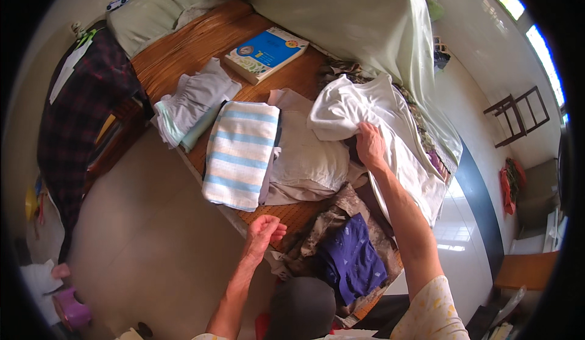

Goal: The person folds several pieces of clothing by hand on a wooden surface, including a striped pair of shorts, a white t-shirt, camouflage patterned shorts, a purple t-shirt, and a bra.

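My right hand [371, 145] grips the near-left part of a white garment [397, 152], which lies spread out and rumpled over the right side of a wooden seat with a woven mat. My left hand [266, 231] is lifted near the seat's front edge with its fingers curled, and nothing shows in it. Just beyond it lies a folded cloth with light blue and white stripes [240, 157]. A pile of folded off-white clothes [311, 157] sits between that cloth and the white garment. Nearer me, a dark blue patterned garment [354, 260] rests on camouflage clothing [315, 232].
Folded grey and pale green clothes [196, 97] lie at the left, with a thick blue-covered book [267, 54] behind. Pale green fabric [338, 15] drapes the backrest. Dark plaid cloth [87, 106] hangs at far left. A purple object [73, 308] stands low at the left.
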Motion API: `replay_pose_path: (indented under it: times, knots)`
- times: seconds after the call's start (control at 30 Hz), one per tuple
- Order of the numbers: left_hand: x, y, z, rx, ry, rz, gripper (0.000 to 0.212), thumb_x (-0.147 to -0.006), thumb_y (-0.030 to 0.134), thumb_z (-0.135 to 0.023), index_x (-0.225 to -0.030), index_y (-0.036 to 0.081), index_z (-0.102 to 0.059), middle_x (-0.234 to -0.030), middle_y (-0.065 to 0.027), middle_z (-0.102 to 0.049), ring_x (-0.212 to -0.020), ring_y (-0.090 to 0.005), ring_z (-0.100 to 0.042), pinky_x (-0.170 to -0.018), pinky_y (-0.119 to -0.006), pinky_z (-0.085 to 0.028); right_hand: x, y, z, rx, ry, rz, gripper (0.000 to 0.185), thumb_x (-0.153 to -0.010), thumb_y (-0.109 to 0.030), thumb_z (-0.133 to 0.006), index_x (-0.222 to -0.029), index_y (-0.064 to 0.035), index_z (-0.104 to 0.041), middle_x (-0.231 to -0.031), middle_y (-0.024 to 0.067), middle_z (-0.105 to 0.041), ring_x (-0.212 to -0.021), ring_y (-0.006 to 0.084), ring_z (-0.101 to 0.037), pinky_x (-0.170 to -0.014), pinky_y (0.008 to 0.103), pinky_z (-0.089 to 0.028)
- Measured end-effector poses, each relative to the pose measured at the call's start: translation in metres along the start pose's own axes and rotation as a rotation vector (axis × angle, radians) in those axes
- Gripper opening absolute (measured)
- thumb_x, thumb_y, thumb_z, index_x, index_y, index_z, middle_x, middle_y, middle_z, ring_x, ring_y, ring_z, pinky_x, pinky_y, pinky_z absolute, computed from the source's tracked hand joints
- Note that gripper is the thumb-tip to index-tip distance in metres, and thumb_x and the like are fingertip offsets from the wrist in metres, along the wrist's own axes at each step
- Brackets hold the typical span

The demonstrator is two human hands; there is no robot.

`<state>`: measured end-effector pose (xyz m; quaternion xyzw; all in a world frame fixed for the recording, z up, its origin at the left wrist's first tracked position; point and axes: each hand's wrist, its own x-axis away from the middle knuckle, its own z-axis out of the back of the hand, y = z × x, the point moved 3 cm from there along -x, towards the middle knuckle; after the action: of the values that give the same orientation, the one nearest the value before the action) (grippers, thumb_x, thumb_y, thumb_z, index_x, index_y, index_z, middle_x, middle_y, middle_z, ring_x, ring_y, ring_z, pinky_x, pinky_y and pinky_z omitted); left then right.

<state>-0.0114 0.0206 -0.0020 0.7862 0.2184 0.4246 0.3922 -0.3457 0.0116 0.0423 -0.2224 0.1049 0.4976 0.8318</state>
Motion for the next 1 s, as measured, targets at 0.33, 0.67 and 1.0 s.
replay_pose_path:
  times: [0.33,0.67,1.0]
  knots:
    - [-0.049,0.049,-0.051,0.527,-0.463,-0.065,0.056,-0.085,0.046,-0.044,-0.12,0.003,-0.039,-0.115,-0.0144,-0.049,-0.106,-0.0226,-0.048,-0.089,-0.037,-0.04,0.104,-0.081,0.114,-0.627,-0.054,0.221,0.027,-0.065,0.006,-0.049,-0.091,-0.0008,-0.054,-0.079,0.014,-0.056,-0.068,0.027,-0.055,-0.057,0.033,-0.046]
    - [-0.024,0.022,-0.016,-0.144,-0.022,-0.159,0.027,-0.081,0.022,-0.057,-0.098,0.001,-0.057,-0.084,-0.0018,-0.059,-0.075,-0.0086,-0.053,-0.067,-0.025,-0.042,0.146,-0.088,0.074,-0.596,-0.743,0.251,0.028,-0.072,-0.001,-0.053,-0.1,-0.0064,-0.057,-0.09,0.0092,-0.06,-0.071,0.0182,-0.057,-0.06,0.0297,-0.049]
    - [0.063,0.044,-0.019,-0.647,-0.476,-0.059,0.031,-0.079,0.012,-0.054,-0.107,0.0,-0.054,-0.093,-0.0096,-0.062,-0.087,-0.0141,-0.057,-0.077,-0.026,-0.044,-0.043,-0.031,0.028,-0.193,-0.073,0.318,0.035,-0.073,0.002,-0.047,-0.106,-0.0043,-0.051,-0.113,0.0155,-0.046,-0.105,0.0318,-0.044,-0.085,0.038,-0.039]
